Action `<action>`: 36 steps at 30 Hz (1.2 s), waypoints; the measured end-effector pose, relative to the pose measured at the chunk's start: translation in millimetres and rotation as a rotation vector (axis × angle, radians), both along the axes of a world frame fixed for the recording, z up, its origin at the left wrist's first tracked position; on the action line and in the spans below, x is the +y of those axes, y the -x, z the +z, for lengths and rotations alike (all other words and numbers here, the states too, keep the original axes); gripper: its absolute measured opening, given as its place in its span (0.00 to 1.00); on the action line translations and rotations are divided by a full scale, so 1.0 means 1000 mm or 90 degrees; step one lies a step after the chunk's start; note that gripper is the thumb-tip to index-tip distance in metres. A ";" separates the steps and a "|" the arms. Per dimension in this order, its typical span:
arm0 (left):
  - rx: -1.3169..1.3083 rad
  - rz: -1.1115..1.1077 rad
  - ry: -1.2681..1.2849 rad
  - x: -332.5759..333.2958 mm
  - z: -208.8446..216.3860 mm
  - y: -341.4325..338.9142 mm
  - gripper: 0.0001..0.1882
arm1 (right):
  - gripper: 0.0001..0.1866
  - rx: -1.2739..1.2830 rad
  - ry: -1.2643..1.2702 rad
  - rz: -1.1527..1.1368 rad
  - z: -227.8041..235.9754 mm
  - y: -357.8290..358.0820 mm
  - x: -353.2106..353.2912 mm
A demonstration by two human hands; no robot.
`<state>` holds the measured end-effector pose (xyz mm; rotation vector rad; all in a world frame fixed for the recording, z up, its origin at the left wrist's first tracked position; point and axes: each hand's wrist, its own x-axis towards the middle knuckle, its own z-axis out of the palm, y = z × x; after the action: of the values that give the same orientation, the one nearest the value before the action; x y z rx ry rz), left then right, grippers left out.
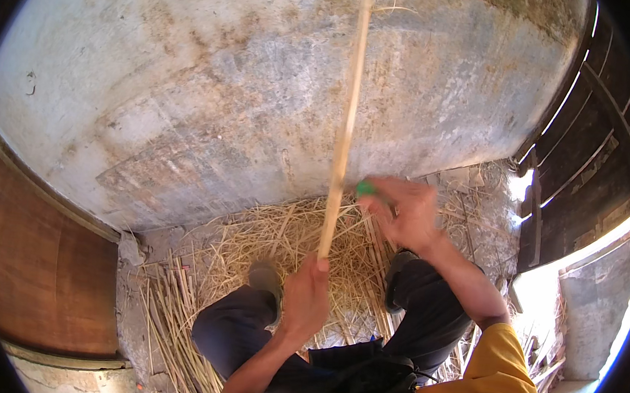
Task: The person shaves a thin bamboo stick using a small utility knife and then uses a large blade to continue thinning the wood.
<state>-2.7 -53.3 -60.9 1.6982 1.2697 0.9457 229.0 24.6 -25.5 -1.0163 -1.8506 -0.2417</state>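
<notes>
A long, pale bamboo strip (348, 118) rises from my left hand (306, 298) past the top of the view, slightly tilted to the right. My left fingers are closed round its lower end, with the thumb laid along it. Just right of the strip, my right hand (405, 209) is raised with curled fingers. A small green thing (366, 188) shows at its fingertips, right beside the strip. Motion blurs it, so its kind and whether it touches the strip are unclear.
A stained, pale wall (227, 95) rises in front. Straw-like shavings (269, 230) cover the floor round my shoes. Several thin sticks (174, 325) lie in a bundle at the left, near a brown wooden panel (40, 265). Dark wooden slats (589, 143) stand at the right.
</notes>
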 end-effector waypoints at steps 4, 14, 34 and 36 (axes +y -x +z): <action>0.018 -0.053 0.038 -0.021 -0.007 -0.008 0.23 | 0.12 0.132 0.185 -0.188 0.037 -0.039 0.016; -0.117 -0.013 0.064 -0.008 -0.004 -0.011 0.15 | 0.17 0.453 0.453 0.094 0.020 -0.026 0.007; -0.109 -0.043 0.074 0.018 -0.002 -0.004 0.12 | 0.14 0.288 0.403 0.163 0.004 0.024 -0.013; -0.283 -0.062 0.158 0.020 -0.008 -0.002 0.16 | 0.16 0.333 0.337 0.257 -0.001 0.016 -0.011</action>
<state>-1.0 -33.7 -68.8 1.2577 0.9531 0.9939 213.2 13.3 -26.5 -0.9047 -1.6047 0.7257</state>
